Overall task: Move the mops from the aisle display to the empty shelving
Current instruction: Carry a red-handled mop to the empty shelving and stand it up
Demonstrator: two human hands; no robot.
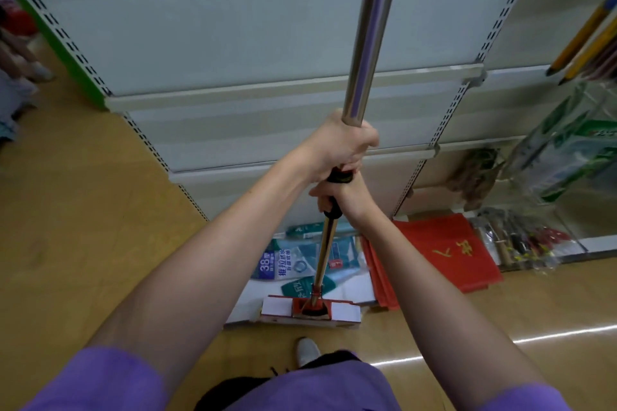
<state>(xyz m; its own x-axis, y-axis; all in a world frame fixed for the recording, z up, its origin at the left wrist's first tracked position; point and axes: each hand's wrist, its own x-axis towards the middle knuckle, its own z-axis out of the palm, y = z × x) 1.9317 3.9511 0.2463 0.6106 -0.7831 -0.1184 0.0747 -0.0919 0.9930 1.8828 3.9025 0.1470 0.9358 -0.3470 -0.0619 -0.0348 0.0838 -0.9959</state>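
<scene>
With left hand (pixel 337 143) and right hand (pixel 347 197) both wrapped tight round the upright mop (pixel 369 43) handle, head w/ cardboard sleeve at the base of the empty shelving (pixel 233 27), operator ideally keeps pole vertical, lowers slowly, lets head seat flat against the unit.

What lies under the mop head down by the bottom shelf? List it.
The mop head in its cardboard sleeve rests on the white base shelf, beside blue-green packaged goods and red flags. Whatever is directly beneath the head is covered.
</scene>
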